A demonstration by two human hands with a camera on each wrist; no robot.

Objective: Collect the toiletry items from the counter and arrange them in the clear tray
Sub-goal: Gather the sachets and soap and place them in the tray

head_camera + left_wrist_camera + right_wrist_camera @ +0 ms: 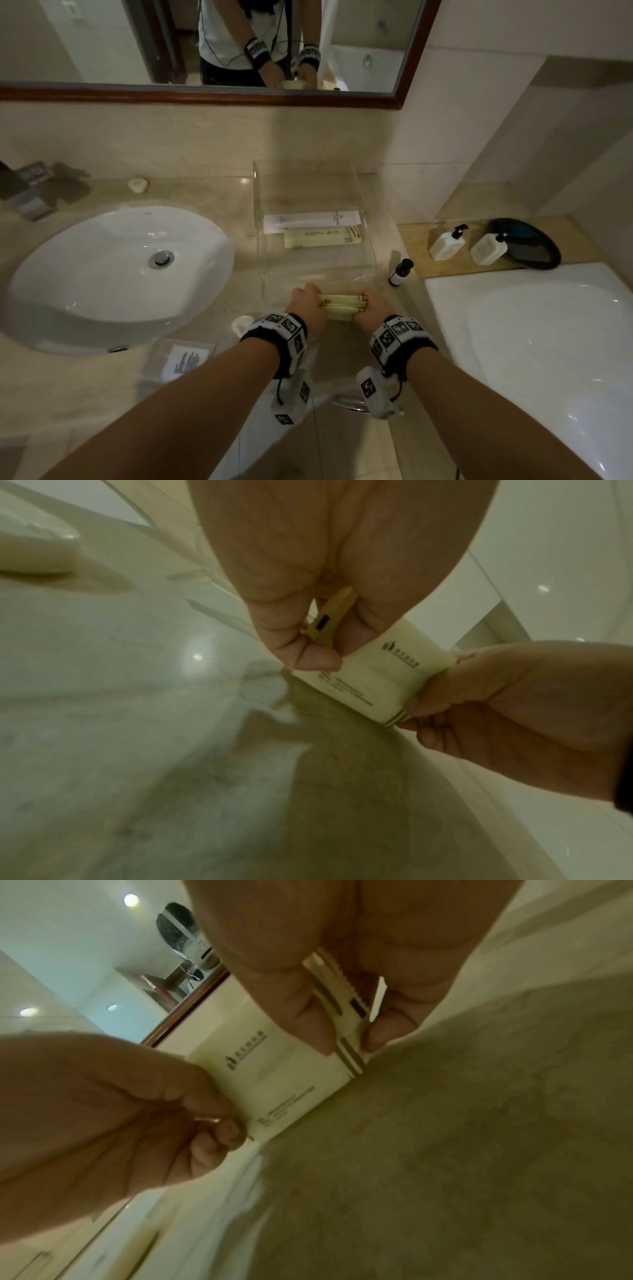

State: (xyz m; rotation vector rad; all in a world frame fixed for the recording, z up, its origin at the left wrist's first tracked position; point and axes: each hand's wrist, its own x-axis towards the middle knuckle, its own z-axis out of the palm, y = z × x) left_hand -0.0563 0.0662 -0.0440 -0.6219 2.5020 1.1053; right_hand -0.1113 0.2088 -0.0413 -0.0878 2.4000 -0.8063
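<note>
So right now I've got a little stack of cream sachets (342, 303) pinched at both ends, my left hand (307, 303) curled round one short edge and my right hand (373, 308) round the other, thumbs on the near face. Holding it from both sides like that squares the packets up, I reckon, so they go in as one tidy block instead of fanning out. The stack sits low over the counter (191, 192), right at the near wall of the clear tray (255, 192), not in it yet. Inside the tray there's already a long white packet (311, 221) lying crosswise with a yellow packet (322, 238) just in front of it, so I guess mine lands in the bare strip nearest me. A small dark bottle (400, 272) stands just beside the tray's right side, still to collect. Beige polished stone top, white sink (113, 274) to my left, bathtub (534, 342) on the right with two pump bottles (462, 245) on its ledge, wood-framed mirror (239, 97) above. Dim lighting.
</note>
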